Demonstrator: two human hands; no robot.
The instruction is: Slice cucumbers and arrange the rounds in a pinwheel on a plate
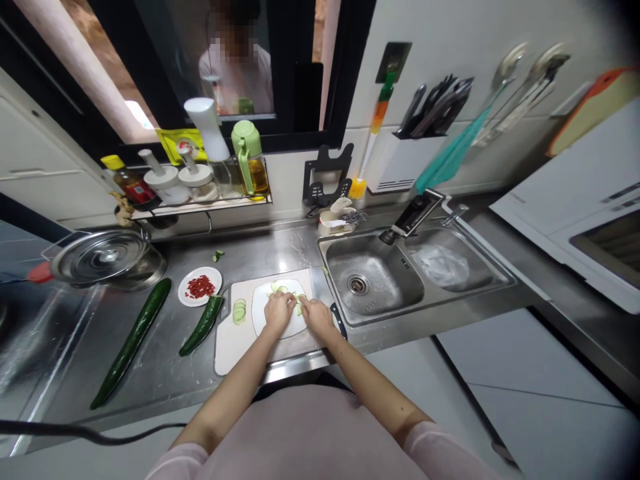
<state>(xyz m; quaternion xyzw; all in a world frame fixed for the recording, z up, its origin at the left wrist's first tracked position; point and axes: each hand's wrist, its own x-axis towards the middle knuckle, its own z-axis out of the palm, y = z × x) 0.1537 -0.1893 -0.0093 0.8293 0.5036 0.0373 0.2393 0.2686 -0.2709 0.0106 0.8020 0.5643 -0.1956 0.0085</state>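
On a white cutting board (227, 347) lies a white plate (259, 313) with thin cucumber slices (281, 288) along its far side. Over the plate, my left hand (279, 311) has its fingers pinched together; what is in them is hidden. My right hand (316, 316) is close beside it, its fingertips closed on a pale green cucumber slice (299, 308). A short stack of cucumber slices (239, 311) rests at the board's left. By my right hand is a knife with a black handle (339, 321), its blade lying toward the board's far right.
Left of the board are a cut cucumber (201, 327), a whole cucumber (133, 343) and a small plate (183, 294) of chopped red pieces. A lidded pot (107, 260) stands farther left. The double sink (373, 313) and faucet (415, 215) are at right.
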